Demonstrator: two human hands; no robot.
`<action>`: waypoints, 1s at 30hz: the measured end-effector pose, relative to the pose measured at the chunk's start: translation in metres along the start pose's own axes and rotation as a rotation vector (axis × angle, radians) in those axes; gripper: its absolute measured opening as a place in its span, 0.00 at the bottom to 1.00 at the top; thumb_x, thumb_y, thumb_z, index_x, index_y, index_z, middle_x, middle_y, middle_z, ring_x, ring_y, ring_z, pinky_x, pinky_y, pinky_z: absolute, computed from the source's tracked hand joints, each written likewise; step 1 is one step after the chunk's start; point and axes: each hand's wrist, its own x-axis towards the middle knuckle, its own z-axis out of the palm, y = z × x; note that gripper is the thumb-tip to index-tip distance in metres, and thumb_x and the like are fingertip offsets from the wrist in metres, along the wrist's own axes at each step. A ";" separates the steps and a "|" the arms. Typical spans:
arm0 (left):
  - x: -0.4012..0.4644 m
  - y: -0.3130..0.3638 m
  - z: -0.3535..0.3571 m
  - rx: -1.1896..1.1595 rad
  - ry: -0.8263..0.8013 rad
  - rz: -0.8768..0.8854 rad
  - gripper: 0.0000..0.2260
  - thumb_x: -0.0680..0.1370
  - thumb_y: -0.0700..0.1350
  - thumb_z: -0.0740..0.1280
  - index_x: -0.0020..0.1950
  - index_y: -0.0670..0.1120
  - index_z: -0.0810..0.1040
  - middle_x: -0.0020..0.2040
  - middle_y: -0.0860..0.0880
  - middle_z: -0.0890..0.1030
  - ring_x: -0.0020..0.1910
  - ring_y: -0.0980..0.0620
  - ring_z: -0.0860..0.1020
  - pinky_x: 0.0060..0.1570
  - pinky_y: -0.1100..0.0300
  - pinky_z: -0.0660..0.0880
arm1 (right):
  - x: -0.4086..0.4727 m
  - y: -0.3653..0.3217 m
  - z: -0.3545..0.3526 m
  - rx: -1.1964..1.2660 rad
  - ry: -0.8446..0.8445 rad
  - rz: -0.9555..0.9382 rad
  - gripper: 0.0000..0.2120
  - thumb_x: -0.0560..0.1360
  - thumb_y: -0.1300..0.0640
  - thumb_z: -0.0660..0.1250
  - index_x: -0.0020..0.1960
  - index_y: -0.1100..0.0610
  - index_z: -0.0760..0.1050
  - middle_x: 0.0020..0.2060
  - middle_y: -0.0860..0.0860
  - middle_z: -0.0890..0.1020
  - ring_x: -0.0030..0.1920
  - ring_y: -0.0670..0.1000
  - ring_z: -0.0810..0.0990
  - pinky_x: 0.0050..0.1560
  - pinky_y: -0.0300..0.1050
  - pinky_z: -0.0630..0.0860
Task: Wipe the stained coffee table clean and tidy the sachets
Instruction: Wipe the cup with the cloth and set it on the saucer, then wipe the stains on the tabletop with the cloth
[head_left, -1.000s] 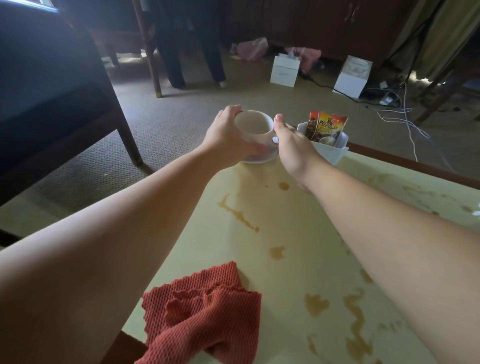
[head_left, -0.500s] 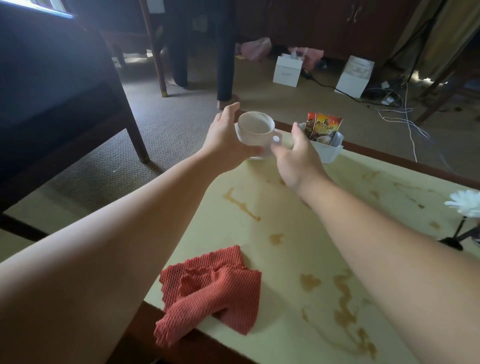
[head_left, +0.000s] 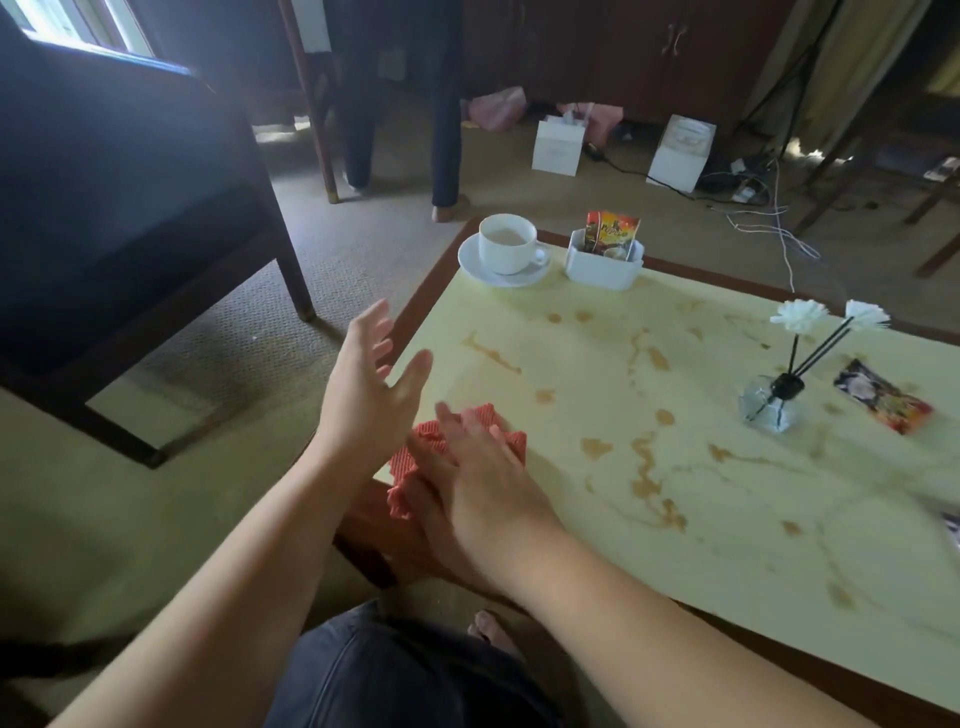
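The pale yellow coffee table carries several brown coffee stains. A red cloth lies at its near left corner. My right hand rests flat on the cloth, fingers spread. My left hand hovers open just left of it, over the table's edge. A white cup on a saucer stands at the far corner, beside a white holder with a sachet upright in it. Another sachet lies loose at the right.
A glass vase with white flowers stands on the table's right part. A dark armchair is at the left. On the floor beyond are white boxes, cables and a person's legs.
Both hands have let go of the cup and saucer and drawn back toward me. The right hand has come down on the red cloth. The view has widened to the right.
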 end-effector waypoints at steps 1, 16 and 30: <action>-0.007 -0.002 -0.004 0.007 0.002 0.004 0.31 0.81 0.49 0.71 0.81 0.51 0.63 0.76 0.49 0.73 0.72 0.53 0.73 0.72 0.53 0.72 | 0.001 -0.001 0.004 -0.048 -0.037 0.006 0.26 0.86 0.42 0.45 0.84 0.41 0.51 0.85 0.54 0.47 0.84 0.60 0.43 0.80 0.58 0.38; -0.013 -0.048 0.020 0.402 -0.079 0.083 0.21 0.84 0.47 0.65 0.77 0.50 0.72 0.74 0.49 0.75 0.77 0.48 0.67 0.74 0.55 0.60 | 0.122 0.076 -0.010 -0.145 -0.016 0.180 0.27 0.86 0.42 0.45 0.84 0.40 0.49 0.85 0.48 0.49 0.84 0.54 0.46 0.82 0.53 0.39; -0.019 -0.055 0.025 0.618 -0.125 0.129 0.19 0.84 0.48 0.60 0.75 0.49 0.74 0.78 0.55 0.71 0.80 0.51 0.62 0.77 0.51 0.61 | 0.027 0.086 -0.015 -0.144 -0.047 0.190 0.27 0.86 0.40 0.44 0.84 0.37 0.42 0.84 0.45 0.41 0.83 0.50 0.38 0.80 0.49 0.33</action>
